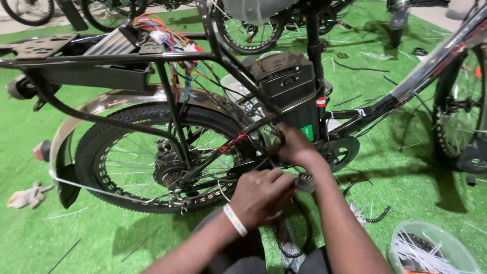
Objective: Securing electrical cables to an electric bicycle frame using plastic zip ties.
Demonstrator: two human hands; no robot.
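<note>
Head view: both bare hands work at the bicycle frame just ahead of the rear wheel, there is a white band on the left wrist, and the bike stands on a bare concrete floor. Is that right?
Not quite. The head view shows the bike standing on green artificial turf, not bare concrete. The rest holds: the left hand and the right hand work at the frame just ahead of the rear wheel, and a white band sits on the left wrist.

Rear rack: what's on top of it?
On the rear rack lie a ribbed silver box and a bundle of coloured wires. Where those wires end is hidden behind the frame.
</note>
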